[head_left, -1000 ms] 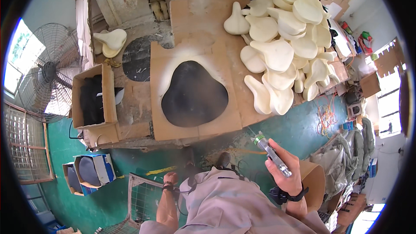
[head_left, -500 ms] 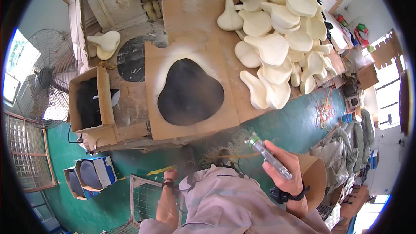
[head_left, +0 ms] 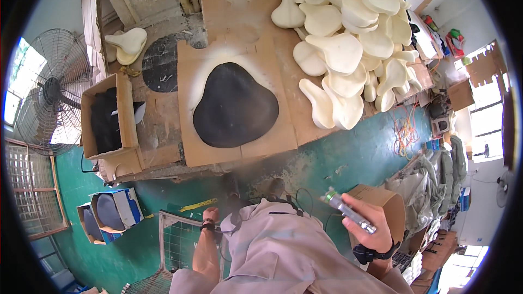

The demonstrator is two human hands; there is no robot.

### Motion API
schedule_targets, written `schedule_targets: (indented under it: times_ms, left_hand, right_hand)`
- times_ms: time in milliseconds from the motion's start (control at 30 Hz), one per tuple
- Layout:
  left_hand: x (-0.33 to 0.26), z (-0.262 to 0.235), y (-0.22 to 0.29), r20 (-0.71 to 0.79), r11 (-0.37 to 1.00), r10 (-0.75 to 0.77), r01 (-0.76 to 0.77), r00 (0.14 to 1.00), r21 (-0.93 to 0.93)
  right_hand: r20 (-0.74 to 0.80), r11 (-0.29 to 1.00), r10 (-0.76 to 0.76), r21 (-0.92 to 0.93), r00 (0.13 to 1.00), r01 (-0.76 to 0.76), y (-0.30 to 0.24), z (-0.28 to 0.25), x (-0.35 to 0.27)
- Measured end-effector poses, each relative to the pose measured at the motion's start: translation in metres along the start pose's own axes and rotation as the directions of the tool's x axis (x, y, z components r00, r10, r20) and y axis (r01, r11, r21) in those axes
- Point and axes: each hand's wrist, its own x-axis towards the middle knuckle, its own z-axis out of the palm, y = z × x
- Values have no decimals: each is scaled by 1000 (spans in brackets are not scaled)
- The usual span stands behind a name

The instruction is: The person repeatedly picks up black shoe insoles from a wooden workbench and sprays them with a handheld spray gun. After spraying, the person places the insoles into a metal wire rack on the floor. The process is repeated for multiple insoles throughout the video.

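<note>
R hand [head_left: 366, 227] is closed round a small metal spray tool [head_left: 348, 211], green tip pointing up-left, held over the green floor [head_left: 348, 158] by a brown box [head_left: 388, 206]. L hand [head_left: 210, 215] hangs low by the wire rack [head_left: 177, 239]; can't tell if it's open or closed, it's mostly hidden. Further out is the cardboard sheet [head_left: 239, 147] w/ a big black seat shape [head_left: 235, 106] on it. Left of that, a box of black pieces [head_left: 103, 120]. Far right, a big pile of cream seat pads [head_left: 348, 43]. A fan [head_left: 43, 92] stands far left.
</note>
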Motion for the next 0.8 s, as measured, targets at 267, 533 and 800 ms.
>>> schedule_targets:
  times_ms: [267, 533, 800]
  left_hand:
    - [45, 14, -40, 54, 973, 226, -228, 973, 46]
    - [17, 5, -8, -7, 990, 128, -129, 992, -65]
    - [28, 18, -41, 81, 991, 121, -126, 989, 54]
  right_hand:
    - [164, 978, -209, 62, 964, 201, -16, 16, 31]
    - [-5, 991, -131, -38, 991, 131, -7, -1, 28]
    - [-98, 995, -95, 31, 991, 98, -5, 1, 24]
